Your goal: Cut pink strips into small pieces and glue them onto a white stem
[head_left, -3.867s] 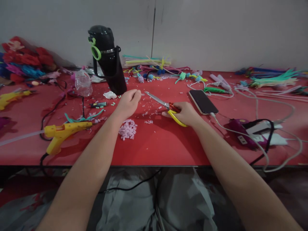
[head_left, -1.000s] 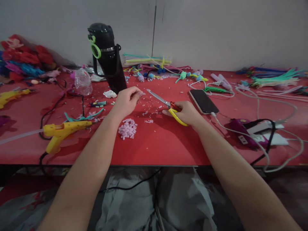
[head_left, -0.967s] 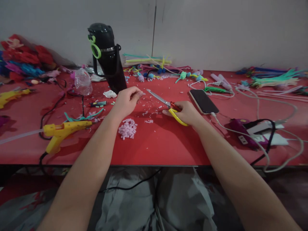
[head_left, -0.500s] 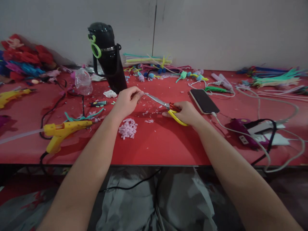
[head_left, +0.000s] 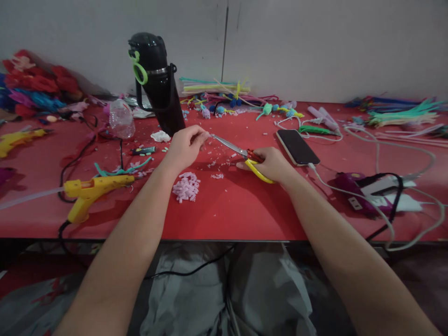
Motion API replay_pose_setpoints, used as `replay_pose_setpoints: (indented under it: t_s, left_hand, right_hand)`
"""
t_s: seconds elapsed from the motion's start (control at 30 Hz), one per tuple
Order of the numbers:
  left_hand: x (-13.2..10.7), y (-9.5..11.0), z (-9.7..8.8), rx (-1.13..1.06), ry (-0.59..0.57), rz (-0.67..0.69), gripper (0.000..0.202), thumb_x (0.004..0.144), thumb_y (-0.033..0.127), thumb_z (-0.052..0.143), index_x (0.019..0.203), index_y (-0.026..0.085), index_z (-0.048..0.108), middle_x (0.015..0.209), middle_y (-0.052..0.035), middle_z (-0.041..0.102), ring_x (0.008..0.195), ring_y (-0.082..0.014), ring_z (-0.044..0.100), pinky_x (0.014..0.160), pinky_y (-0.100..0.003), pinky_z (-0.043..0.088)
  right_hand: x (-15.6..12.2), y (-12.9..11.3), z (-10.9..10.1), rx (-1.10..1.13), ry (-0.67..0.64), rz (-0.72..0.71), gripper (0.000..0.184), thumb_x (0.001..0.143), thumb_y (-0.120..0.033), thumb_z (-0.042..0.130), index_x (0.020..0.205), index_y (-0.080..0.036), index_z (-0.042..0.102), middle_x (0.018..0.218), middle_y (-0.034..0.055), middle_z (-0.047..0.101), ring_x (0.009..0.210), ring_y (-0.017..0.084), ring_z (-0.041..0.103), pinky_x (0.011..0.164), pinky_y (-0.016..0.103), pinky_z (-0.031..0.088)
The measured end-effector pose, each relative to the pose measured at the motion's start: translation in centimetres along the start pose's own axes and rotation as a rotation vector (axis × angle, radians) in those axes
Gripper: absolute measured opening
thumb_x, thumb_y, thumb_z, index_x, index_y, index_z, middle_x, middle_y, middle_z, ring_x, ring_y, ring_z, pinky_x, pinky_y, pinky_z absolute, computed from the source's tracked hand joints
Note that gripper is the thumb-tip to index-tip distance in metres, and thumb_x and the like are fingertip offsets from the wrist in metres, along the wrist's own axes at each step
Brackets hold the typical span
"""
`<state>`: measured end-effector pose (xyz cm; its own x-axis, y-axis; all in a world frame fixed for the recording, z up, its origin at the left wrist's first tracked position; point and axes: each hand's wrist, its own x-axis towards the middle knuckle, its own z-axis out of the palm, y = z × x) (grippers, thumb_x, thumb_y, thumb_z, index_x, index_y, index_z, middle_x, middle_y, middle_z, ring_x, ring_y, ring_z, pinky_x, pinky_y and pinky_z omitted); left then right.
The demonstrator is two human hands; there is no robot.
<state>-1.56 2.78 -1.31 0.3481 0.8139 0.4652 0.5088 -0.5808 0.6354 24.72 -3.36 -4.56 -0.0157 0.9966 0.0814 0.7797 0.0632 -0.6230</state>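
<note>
In my right hand (head_left: 271, 163) is a pair of scissors (head_left: 233, 147) with yellow and red handles, its blades pointing left and looking closed or nearly so. The blade tips touch or almost touch the fingertips of my left hand (head_left: 189, 142). Those fingers are pinched together on a tiny pale pink bit (head_left: 208, 135), too small to name. Below my left hand lies a heap of short pale pink pieces (head_left: 186, 187). Small scraps (head_left: 217, 176) of the same colour are scattered on the red table (head_left: 224, 214) under the scissors.
A black bottle (head_left: 157, 79) stands behind my left hand. A yellow glue gun (head_left: 94, 189) lies at the left. A phone (head_left: 297, 147) on a charging cable and a purple power strip (head_left: 364, 198) are at the right. Pipe cleaners (head_left: 215, 87) lie along the wall.
</note>
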Motion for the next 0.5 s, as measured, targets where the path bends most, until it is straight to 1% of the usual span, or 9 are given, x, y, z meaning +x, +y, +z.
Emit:
replay_pose_setpoints:
  t_s: [0.17,0.33,0.5]
  left_hand:
    - [-0.06,0.26,-0.01,0.012,-0.003,0.008,0.021,0.095,0.03,0.054,0.078,0.019,0.059,0.065,0.0001,0.058,0.061,-0.0117,0.053,0.061,-0.027,0.041]
    - [0.01,-0.15,0.16,-0.026,-0.011,-0.011,0.023,0.096,0.033,0.051,0.078,0.019,0.057,0.067,-0.0005,0.058,0.062,-0.0123,0.054,0.063,-0.028,0.042]
    - [-0.01,-0.29,0.34,-0.016,0.035,-0.04,0.031,0.098,0.033,0.046,0.069,0.02,0.047,0.062,0.0001,0.049,0.059,-0.013,0.047,0.058,-0.03,0.038]
  right_hand:
    - [0.04,-0.04,-0.06,-0.023,0.008,-0.017,0.066,0.061,-0.078,0.073,0.058,-0.021,0.04,0.058,-0.0042,0.029,0.058,0.011,0.029,0.054,0.03,0.02]
    - [0.04,-0.32,-0.16,-0.029,0.022,0.005,0.068,0.059,-0.08,0.072,0.057,-0.021,0.039,0.058,-0.0042,0.029,0.058,0.011,0.027,0.053,0.03,0.019]
    - [-0.13,-0.56,-0.22,-0.001,0.025,0.001,0.067,0.06,-0.079,0.073,0.059,-0.021,0.04,0.059,-0.0044,0.028,0.059,0.011,0.028,0.053,0.029,0.02]
